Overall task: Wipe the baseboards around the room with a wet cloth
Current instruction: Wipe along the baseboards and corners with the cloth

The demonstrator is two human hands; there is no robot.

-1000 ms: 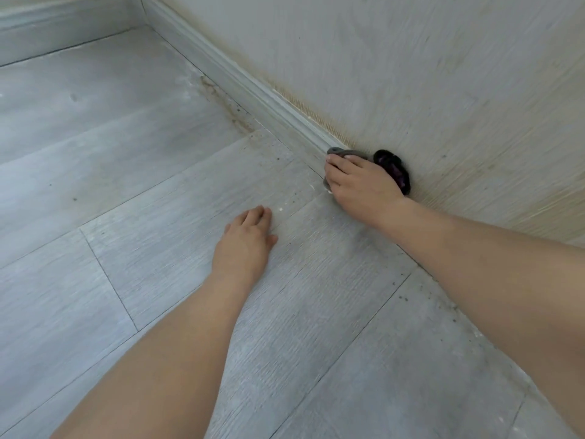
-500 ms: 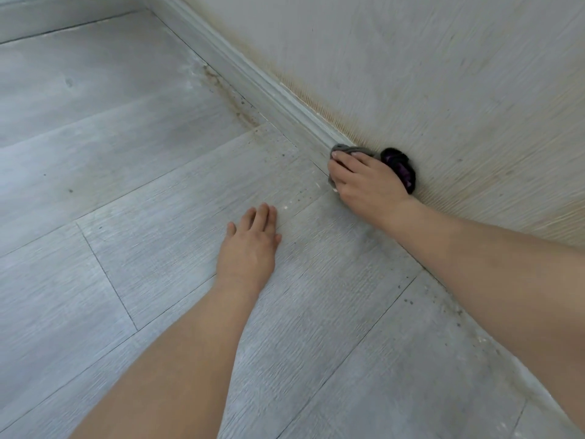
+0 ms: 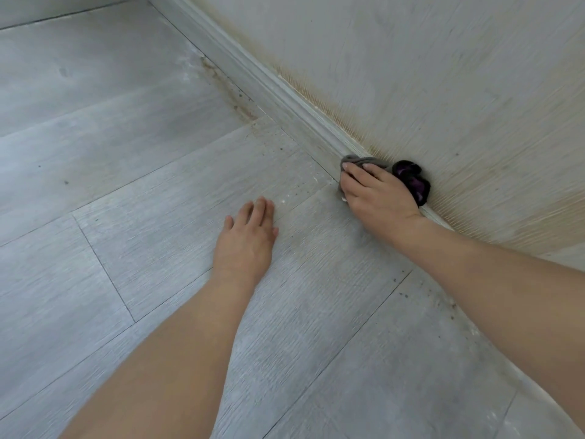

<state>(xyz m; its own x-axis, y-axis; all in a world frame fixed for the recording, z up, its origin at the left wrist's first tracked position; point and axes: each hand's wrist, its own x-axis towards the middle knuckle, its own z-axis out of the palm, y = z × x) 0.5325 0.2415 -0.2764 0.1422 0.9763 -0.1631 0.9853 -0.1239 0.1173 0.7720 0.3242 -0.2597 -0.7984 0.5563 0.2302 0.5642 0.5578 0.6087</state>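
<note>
**Two hands low on the floor, one pressing a cloth to the baseboard**

Two bare arms reach forward over a grey plank floor (image 3: 142,185). The right hand (image 3: 378,194) lies on a grey cloth (image 3: 364,160) and presses it against the baseboard (image 3: 278,90), its fingers bent over the bunched fabric where the moulding meets the floor. Most of the cloth is hidden under the hand; only a grey edge shows past the fingertips. A dark purple piece of fabric (image 3: 413,182) sits bunched just behind that hand, against the wall (image 3: 443,74); whether it is part of the cloth cannot be told.

The left hand (image 3: 245,239) rests flat on the floor, fingers straight and close together, holding nothing, well apart from the right hand.

Brownish grime (image 3: 228,87) lines the floor along the foot of the baseboard farther ahead, and the wall just above the moulding carries a yellowish stain. Small dark specks dot the planks near the wall.
</note>
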